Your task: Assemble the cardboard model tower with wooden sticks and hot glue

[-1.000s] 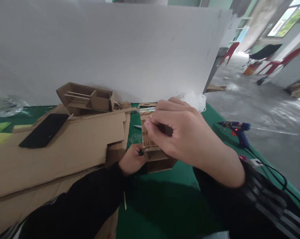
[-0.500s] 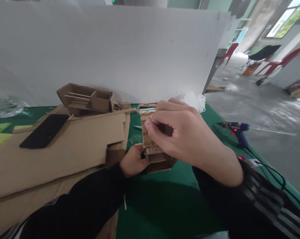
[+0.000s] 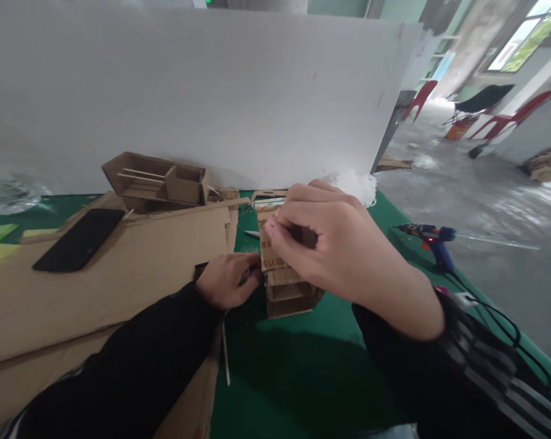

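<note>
A small cardboard box (image 3: pixel 290 291) with open compartments stands on the green table, its top flap (image 3: pixel 270 244) printed with brown marks. Over that flap, my right hand (image 3: pixel 325 235) is closed in a pinch; whatever its fingertips hold is too small or hidden to make out. My left hand (image 3: pixel 230 279) lies at the box's left edge with fingers curled and thumb and forefinger close together. Anything between them is hidden. A thin wooden stick (image 3: pixel 226 356) lies on the table below my left wrist. Behind my left fingers, a pointed metal blade (image 3: pixel 252 233) shows.
Flat cardboard sheets (image 3: pixel 166 250) cover the left side, bearing a black phone (image 3: pixel 80 239). Another cardboard box (image 3: pixel 159 181) with sticks across it stands behind. A lit glue gun (image 3: pixel 433 238) with a trailing cable lies right. A white panel (image 3: pixel 188 91) borders the back.
My left hand has moved left and slightly up along the box's side, baring its lower left corner and more of the stick. My right hand has hardly moved.
</note>
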`<state>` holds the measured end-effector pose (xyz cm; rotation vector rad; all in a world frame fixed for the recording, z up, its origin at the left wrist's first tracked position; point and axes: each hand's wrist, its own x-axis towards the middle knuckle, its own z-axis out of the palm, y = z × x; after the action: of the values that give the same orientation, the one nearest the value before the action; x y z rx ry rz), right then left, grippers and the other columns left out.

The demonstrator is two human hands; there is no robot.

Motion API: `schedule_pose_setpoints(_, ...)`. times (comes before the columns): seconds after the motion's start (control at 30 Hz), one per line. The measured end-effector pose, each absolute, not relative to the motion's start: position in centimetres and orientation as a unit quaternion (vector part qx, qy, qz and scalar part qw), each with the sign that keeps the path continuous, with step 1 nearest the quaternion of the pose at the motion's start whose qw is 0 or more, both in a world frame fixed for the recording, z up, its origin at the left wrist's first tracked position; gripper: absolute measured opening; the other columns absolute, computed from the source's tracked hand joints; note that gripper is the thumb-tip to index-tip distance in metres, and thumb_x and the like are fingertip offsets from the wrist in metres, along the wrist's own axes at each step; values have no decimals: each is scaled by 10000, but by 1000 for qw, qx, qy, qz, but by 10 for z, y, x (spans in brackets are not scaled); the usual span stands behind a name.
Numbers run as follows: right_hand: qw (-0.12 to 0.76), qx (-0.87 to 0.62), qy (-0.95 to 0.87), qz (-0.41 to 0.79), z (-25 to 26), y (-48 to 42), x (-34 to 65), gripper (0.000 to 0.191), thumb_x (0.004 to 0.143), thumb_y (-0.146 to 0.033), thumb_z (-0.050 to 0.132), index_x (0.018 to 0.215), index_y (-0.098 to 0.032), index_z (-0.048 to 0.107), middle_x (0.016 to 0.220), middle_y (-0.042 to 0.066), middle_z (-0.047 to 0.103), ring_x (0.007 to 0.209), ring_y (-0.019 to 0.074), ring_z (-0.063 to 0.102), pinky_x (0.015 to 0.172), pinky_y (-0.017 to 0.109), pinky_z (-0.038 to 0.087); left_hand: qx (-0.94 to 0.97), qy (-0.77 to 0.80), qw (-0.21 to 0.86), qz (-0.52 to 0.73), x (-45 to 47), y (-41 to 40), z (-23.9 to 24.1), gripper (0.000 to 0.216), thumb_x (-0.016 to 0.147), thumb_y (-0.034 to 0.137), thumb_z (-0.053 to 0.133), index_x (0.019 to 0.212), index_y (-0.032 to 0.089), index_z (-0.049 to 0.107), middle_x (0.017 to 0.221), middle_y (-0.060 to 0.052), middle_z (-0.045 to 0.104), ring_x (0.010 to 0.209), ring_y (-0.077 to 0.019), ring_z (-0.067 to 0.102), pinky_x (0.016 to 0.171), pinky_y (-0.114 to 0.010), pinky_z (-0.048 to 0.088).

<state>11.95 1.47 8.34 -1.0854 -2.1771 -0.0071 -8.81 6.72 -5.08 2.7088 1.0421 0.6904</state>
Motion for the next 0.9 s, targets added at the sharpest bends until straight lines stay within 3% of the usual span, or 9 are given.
schedule_pose_setpoints(0.1, 349, -416, -840, -5, 83, 15, 119, 303, 892, -112, 566, 605, -175, 489, 696, 5, 531, 712, 139, 447, 704, 304, 373, 870, 304, 117, 371, -87, 63, -51, 306, 953, 471, 429, 993, 198, 561, 784, -35, 646, 661, -194, 640, 624, -312, 511)
schedule_pose_setpoints(0.17, 349, -417, -839, -4, 83, 15, 119, 293, 888, -108, 569, 610, -173, 503, 701, 6, 539, 716, 140, 454, 704, 305, 374, 852, 268, 114, 436, -84, 59, -53, 515, 918, 630, 463, 1179, 189, 507, 920, -63, 647, 749, -210, 655, 681, -339, 543)
schedule_pose_setpoints(0.4, 347, -422, -838, 2, 84, 14, 119, 301, 896, -119, 571, 604, -174, 516, 696, 9, 544, 721, 145, 461, 709, 303, 378, 863, 306, 71, 397, -77, 55, -60, 878, 804, 773, 534, 1426, 175, 372, 1073, -120, 592, 855, -263, 664, 730, -416, 577)
schedule_pose_setpoints(0.9, 346, -422, -838, 11, 84, 14, 120, 259, 903, -128, 551, 650, -171, 581, 714, 22, 570, 737, 158, 488, 731, 314, 385, 869, 329, 88, 360, -78, 55, -59, 803, 794, 772, 530, 1327, 180, 433, 1079, -125, 604, 882, -277, 672, 765, -435, 577)
